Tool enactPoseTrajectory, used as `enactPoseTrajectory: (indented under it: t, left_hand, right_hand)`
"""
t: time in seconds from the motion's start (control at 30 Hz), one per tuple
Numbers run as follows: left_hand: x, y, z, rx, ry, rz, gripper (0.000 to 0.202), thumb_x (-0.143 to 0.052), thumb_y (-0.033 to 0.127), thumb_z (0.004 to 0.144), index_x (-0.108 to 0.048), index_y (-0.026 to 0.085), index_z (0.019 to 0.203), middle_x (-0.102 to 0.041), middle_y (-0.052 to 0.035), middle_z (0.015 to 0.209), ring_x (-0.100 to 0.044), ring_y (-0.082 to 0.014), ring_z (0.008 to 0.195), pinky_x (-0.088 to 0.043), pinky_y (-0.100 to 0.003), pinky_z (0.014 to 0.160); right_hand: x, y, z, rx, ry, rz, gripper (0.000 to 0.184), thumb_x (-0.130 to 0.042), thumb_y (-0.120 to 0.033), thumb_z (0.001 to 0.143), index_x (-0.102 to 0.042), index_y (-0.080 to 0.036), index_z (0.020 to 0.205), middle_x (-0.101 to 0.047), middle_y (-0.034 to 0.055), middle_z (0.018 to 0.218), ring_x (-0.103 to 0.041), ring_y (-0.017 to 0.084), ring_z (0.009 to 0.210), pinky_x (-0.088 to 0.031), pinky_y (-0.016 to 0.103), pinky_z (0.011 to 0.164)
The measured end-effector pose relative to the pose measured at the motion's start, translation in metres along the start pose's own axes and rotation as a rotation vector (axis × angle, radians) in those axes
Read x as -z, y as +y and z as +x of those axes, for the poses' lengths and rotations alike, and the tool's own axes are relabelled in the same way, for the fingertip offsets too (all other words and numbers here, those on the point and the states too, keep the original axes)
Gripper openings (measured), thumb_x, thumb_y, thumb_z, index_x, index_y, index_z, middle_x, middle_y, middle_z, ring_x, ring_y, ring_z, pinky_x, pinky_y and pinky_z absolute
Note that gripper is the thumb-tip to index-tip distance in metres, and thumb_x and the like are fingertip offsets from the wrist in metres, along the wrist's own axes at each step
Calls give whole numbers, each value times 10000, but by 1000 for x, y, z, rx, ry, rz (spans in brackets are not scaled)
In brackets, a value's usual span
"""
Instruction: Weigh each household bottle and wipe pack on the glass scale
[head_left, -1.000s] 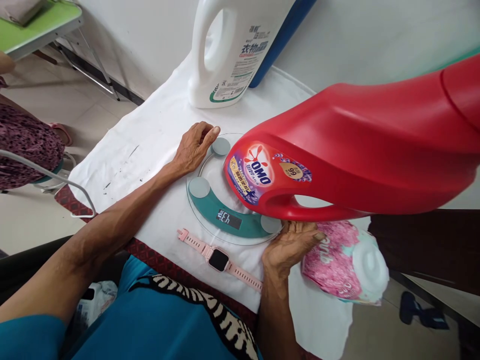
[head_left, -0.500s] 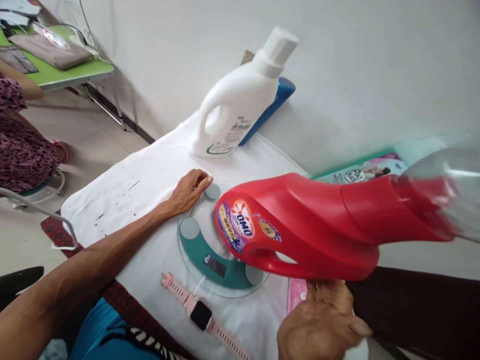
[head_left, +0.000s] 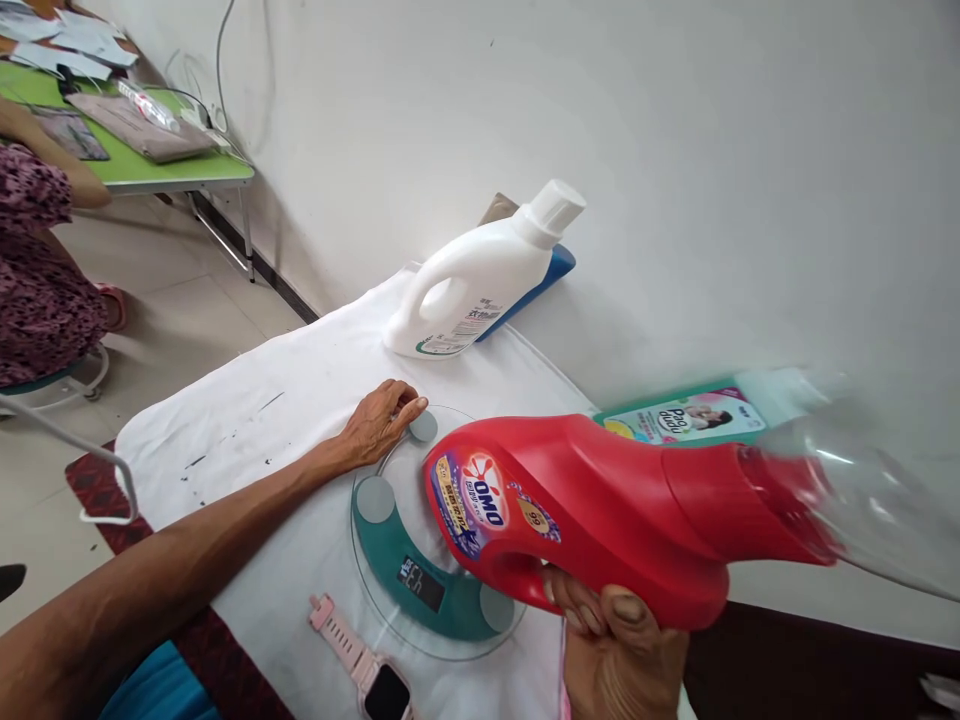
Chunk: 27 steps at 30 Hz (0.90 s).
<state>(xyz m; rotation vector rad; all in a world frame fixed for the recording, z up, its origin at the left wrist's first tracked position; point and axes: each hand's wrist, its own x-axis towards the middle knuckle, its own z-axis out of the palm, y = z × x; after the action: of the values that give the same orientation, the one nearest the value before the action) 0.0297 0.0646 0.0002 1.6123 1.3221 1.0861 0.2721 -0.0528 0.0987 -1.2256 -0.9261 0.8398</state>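
A red OMO detergent bottle (head_left: 600, 500) has its base over a round glass scale (head_left: 469, 648), with its neck leading off to the right. My right hand (head_left: 619, 640) is closed on the bottle's handle. At the neck end is a clear plastic piece (head_left: 870, 500), blurred and cut off by the frame edge; I cannot make out how it joins. My left hand (head_left: 382, 420) rests at the scale's far left rim, fingers curled and thumb by a grey pad. The scale's display (head_left: 420, 583) is lit. A pink smartwatch (head_left: 386, 690) lies in front.
A white detergent bottle (head_left: 469, 285) and a blue one (head_left: 562, 265) stand near the wall. Behind the red bottle is a green bottle (head_left: 686, 418). White cloth (head_left: 247, 420) covers the table. At left a person (head_left: 45, 265) sits by a green table (head_left: 180, 178).
My right hand, previously open beneath the red bottle's handle, has closed on it. The view has shifted, so things sit lower in the picture. My left hand stays at the scale's rim.
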Motion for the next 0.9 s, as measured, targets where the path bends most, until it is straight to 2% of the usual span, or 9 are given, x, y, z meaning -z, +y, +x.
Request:
enactPoseTrajectory:
  t: [0.07,0.13,0.2,0.33,0.47,0.63,0.77,0.9]
  left_hand:
    - [0,0,0,0,3,-6,423,-412,589,1046,-615,230,953,-678,-79,992,-635,-244,914,-542,-437,897]
    - [0,1,-1,-2,1,-11,418,-409,584,1046,-614,232,949,-681,-80,993,-636,-247,917,-543,-437,893]
    - [0,1,0,-2,-3,-15,418,-409,585,1044,-614,233,947,-681,-79,992,-637,-249,921,-540,-433,893]
    - [0,2,0,9,0,-19,422,-411,593,1044,-617,236,951,-679,-74,996,-644,-253,940,-535,-431,911]
    - [0,3,1,20,3,-20,409,-417,582,1042,-618,238,950,-679,-71,993,-648,-253,927,-534,-433,895]
    - [0,2,0,21,2,-16,394,-423,570,1042,-619,240,955,-679,-69,998,-650,-249,920,-536,-434,898]
    - [1,3,0,22,3,-11,400,-413,571,1047,-621,239,970,-681,-73,1005,-652,-246,925,-539,-429,898]
    - [1,5,1,27,1,1,403,-420,574,1041,-633,239,968,-684,-71,1002,-656,-241,921,-543,-418,897]
  right_hand:
    - [-10,-7,3,-25,104,13,693,-957,-514,557,-335,-214,495,-276,-107,437,-265,49,372,-306,225,376]
    - [-20,-17,11,-52,164,15,679,-929,-576,552,-359,-211,496,-309,-103,443,-257,33,361,-300,206,365]
    - [-28,-27,24,-42,188,12,644,-905,-603,564,-395,-212,522,-343,-104,456,-260,25,362,-317,198,375]
    - [-44,-32,69,52,189,-14,615,-820,-660,646,-395,-233,526,-284,-110,424,-250,36,369,-305,211,388]
    - [-68,-12,128,122,303,-20,564,-830,-569,717,-399,-246,549,-307,-105,449,-254,55,400,-264,229,371]
    - [-94,22,184,39,402,-14,565,-758,-601,821,-352,-289,582,-298,-81,482,-247,97,445,-244,282,361]
    - [-107,46,204,-8,426,-33,563,-706,-679,841,-335,-311,631,-307,-64,555,-262,121,481,-281,304,362]
    - [-123,60,205,15,407,-83,552,-618,-732,901,-319,-322,684,-283,-64,582,-277,124,494,-322,313,385]
